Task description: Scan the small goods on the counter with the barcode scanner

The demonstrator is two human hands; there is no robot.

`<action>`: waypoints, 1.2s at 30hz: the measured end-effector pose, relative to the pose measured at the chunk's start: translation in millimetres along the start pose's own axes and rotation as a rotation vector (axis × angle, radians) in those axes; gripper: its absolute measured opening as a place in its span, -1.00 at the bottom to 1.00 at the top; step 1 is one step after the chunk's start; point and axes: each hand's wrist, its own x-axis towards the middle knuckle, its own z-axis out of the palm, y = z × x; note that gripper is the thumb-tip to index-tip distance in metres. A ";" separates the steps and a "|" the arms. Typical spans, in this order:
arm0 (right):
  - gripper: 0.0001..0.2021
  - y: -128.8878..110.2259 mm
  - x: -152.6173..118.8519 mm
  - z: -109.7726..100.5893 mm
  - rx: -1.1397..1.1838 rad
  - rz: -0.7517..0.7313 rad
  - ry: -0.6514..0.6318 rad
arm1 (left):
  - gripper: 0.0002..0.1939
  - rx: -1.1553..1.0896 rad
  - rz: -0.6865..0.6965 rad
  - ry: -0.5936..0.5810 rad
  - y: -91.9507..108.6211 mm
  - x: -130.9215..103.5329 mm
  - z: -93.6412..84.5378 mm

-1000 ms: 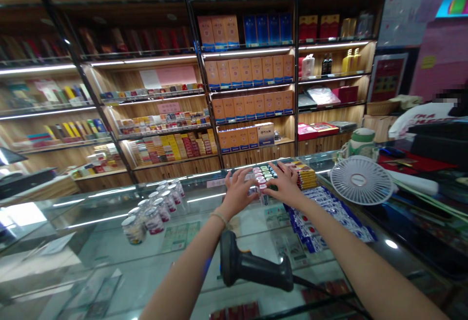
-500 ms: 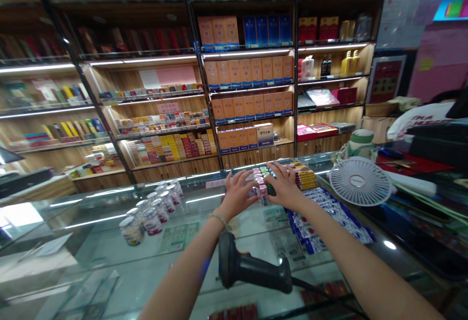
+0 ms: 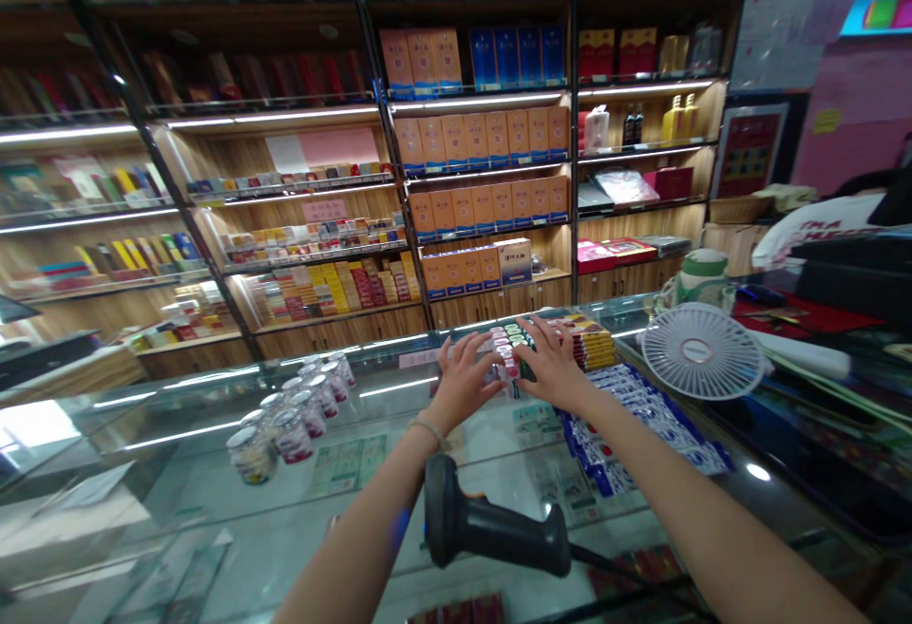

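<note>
Left hand (image 3: 463, 382): fingers spread and curved at the left side of the small packs (image 3: 507, 349); whether it grips them cannot be told.
Right hand (image 3: 554, 372): bent likewise on the opposite side, grip also unclear; 2 facing hands would probably square the group evenly.
Small packs: between the hands on the glass counter (image 3: 271, 520), in close rows, likely so they stay together.
Yellow-edged packs (image 3: 598, 344): stacked just beyond the right hand, apparently to save room.
Blue-and-white packets (image 3: 641, 415): overlapping beneath the right forearm, perhaps so each shows.
Scanner (image 3: 499, 529): between the forearms, seemingly within easy reach.
Lidded jars (image 3: 292, 429): upright in rows at left, probably for stability.
</note>
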 end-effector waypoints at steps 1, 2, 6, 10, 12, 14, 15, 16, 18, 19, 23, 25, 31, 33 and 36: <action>-0.71 -0.2 0.0 -0.1 -0.001 0.002 0.000 | -0.63 0.001 0.001 0.003 -0.2 -0.1 0.5; -0.71 -0.4 -0.1 -0.4 -0.002 0.003 -0.001 | -0.62 0.002 0.001 0.004 -0.5 -0.2 0.9; -0.69 0.3 -0.4 -1.9 -0.004 0.003 -0.005 | -0.59 0.002 -0.010 -0.009 -2.2 0.0 -1.1; -0.51 3.0 -1.2 -3.3 -0.032 -0.006 0.030 | -0.48 0.047 -0.048 0.047 -4.4 -0.1 -9.3; -0.44 3.6 -1.6 -3.7 -0.049 -0.017 0.039 | -0.40 0.091 -0.059 0.083 -5.8 -1.2 -13.3; -0.41 3.3 -1.9 -4.1 -0.056 -0.022 0.042 | -0.35 0.125 -0.063 0.101 -7.5 -2.8 -16.1; -0.41 2.8 -2.0 -4.3 -0.057 -0.023 0.041 | -0.34 0.135 -0.067 0.107 -8.3 -3.6 -17.0; -0.41 2.2 -2.0 -4.6 -0.057 -0.021 0.042 | -0.34 0.141 -0.072 0.112 -9.1 -4.3 -17.9; -0.43 0.6 -1.9 -5.2 -0.056 -0.014 0.045 | -0.35 0.147 -0.087 0.121 -10.3 -5.0 -20.4; -0.44 -0.4 -1.7 -5.6 -0.055 -0.011 0.048 | -0.36 0.149 -0.096 0.126 -10.8 -4.9 -22.4; -0.46 -8.5 1.4 -8.2 -0.029 0.006 0.064 | -0.39 0.162 -0.119 0.140 -13.3 -3.7 -39.9; -0.47 -16.4 4.5 -9.9 -0.006 0.014 0.062 | -0.38 0.183 -0.116 0.143 -15.6 -4.5 -54.0; -0.48 -51.6 20.1 -16.9 0.041 -0.047 0.028 | -0.42 0.251 -0.143 0.182 -28.2 -22.6 -100.6; -0.47 -63.1 26.0 -19.1 0.051 -0.073 0.026 | -0.43 0.278 -0.147 0.195 -34.2 -33.3 -114.3; -0.46 -77.2 33.4 -20.5 0.059 -0.098 0.027 | -0.44 0.315 -0.145 0.197 -44.7 -51.1 -134.3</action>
